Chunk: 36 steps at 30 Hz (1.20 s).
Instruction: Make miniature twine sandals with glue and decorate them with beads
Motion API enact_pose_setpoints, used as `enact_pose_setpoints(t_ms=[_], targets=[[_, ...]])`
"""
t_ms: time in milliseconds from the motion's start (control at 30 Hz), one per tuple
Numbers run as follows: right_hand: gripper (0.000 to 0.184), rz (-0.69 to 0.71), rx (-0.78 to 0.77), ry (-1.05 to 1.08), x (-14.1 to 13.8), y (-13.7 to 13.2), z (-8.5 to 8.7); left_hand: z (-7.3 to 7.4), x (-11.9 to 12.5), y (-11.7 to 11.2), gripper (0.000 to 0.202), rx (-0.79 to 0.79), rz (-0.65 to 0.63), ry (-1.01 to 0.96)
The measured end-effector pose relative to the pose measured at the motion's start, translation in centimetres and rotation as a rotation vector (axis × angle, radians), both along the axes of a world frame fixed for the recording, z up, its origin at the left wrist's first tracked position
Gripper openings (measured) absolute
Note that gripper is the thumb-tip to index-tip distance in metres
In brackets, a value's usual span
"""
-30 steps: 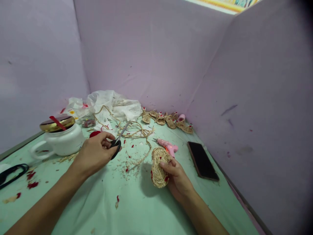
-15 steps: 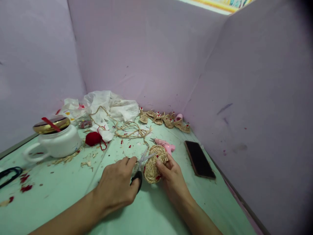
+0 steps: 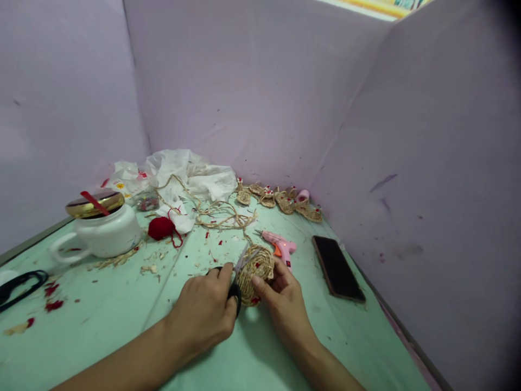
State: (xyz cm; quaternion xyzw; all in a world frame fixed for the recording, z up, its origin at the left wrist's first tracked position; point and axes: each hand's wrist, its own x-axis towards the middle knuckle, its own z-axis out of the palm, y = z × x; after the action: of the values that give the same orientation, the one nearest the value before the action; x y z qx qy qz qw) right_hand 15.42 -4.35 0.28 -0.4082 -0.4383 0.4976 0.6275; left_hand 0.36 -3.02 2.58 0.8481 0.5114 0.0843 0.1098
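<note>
My left hand (image 3: pixel 205 312) is closed around the black handles of a pair of scissors (image 3: pixel 237 274). The blades point up against a small woven jute sole (image 3: pixel 254 270). My right hand (image 3: pixel 285 304) grips that sole from the right and holds it just above the green table (image 3: pixel 122 326). A jute cord (image 3: pixel 222 217) runs from the sole back toward the far corner.
A white lidded mug (image 3: pixel 100 231) and a red yarn ball (image 3: pixel 160 228) sit at the left. A pink glue gun (image 3: pixel 279 244), a black phone (image 3: pixel 337 267), finished mini jute sandals (image 3: pixel 280 200), a crumpled plastic bag (image 3: pixel 191 176) and another pair of black scissors (image 3: pixel 18 288) lie around. Purple walls enclose the table.
My left hand carried the scissors from near the yarn ball to the jute sole. My right hand tilted the sole and drew it closer to the blades.
</note>
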Motion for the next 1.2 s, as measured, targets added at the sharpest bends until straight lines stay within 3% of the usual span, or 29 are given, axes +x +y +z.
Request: enact_pose_setpoints(t_ms=[267, 533, 800, 1200], targets=[[0.034, 0.037, -0.058, 0.179, 0.4, 0.2, -0.7, 1.2, -0.5, 0.2, 0.033, -0.091, -0.060, -0.122], [0.033, 0.025, -0.084, 0.255, 0.2, 0.1, -0.4, 2.0, -0.7, 0.3, 0.033, -0.116, -0.071, -0.113], [0.037, -0.089, -0.082, 0.187, 0.4, 0.2, -0.2, 1.7, -0.8, 0.3, 0.044, -0.039, -0.042, 0.022], [0.033, -0.055, -0.076, 0.205, -0.2, 0.2, -0.4, 1.2, -0.2, -0.1, 0.044, -0.046, 0.006, -0.013]])
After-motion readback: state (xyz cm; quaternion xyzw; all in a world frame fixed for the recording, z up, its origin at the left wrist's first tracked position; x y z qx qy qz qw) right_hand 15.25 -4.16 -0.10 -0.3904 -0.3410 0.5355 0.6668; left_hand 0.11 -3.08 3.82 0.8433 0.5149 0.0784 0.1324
